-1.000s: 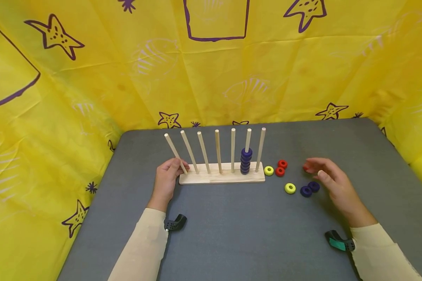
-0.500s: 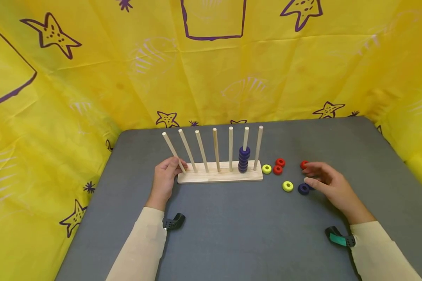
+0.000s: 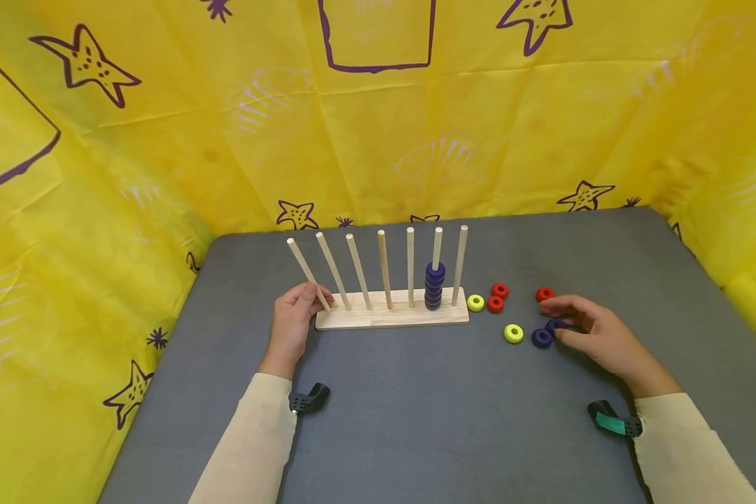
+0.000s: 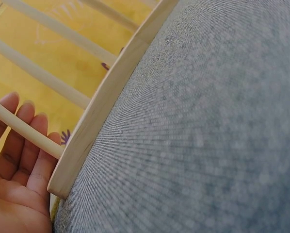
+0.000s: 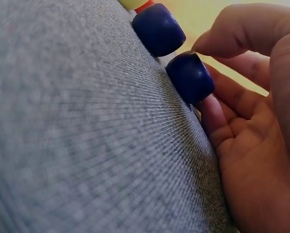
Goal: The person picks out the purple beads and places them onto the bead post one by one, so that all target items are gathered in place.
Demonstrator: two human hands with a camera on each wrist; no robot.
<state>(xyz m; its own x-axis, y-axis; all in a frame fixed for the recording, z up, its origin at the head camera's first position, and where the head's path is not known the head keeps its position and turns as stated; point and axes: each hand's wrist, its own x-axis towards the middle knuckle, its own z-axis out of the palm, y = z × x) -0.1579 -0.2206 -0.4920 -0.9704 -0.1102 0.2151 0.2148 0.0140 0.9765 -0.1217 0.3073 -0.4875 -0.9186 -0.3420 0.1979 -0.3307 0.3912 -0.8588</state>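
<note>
A pale wooden stand (image 3: pixel 390 317) carries a row of upright pegs, and several dark blue rings (image 3: pixel 434 285) are stacked on the second peg from its right end. My left hand (image 3: pixel 292 318) holds the leftmost peg (image 3: pixel 305 266) low down, thumb in front; the left wrist view shows the fingers (image 4: pixel 26 145) behind it. To the right of the stand, my right hand (image 3: pixel 598 339) is at the table, thumb and fingers around a dark blue ring (image 5: pixel 190 77). The thumb tip is right at this ring's edge. A second dark blue ring (image 3: pixel 541 338) lies beside it.
Two red rings (image 3: pixel 495 304) and a yellow ring (image 3: pixel 475 303) lie by the stand's right end. Another yellow ring (image 3: pixel 513 334) is nearer the front; a red ring (image 3: pixel 544 294) lies just beyond my right fingertips. A yellow cloth (image 3: pixel 365 140) hangs behind the grey table (image 3: pixel 416 420).
My right hand has come down from beside the red ring to the dark blue ring, its thumb now at that ring. The left hand stays at the leftmost peg. The view shifts slightly.
</note>
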